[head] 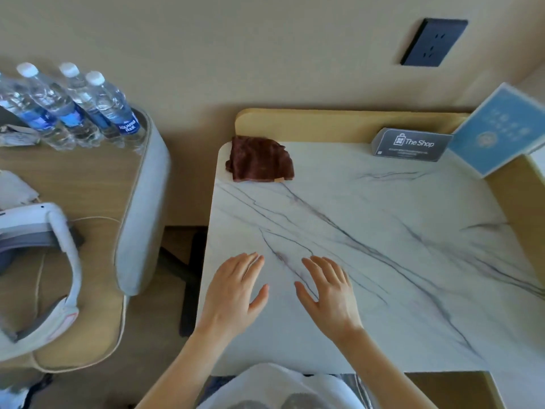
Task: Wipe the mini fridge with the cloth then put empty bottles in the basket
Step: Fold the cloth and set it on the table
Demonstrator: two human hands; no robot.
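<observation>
A folded brown cloth (259, 158) lies at the far left corner of a white marble top (368, 231). My left hand (236, 290) and my right hand (327, 290) hover flat and side by side over the near left part of that top, fingers spread, holding nothing. Several clear water bottles (88, 107) with white caps and blue labels stand on the chair seat to the left. Neither a basket nor the fridge front shows.
A beige chair (141, 202) stands left of the top, holding a white headset (44, 261) with a cable. A grey "The Shop" card (411, 144) and a blue card (501, 128) stand at the far right. A black wall socket (433, 42) sits above.
</observation>
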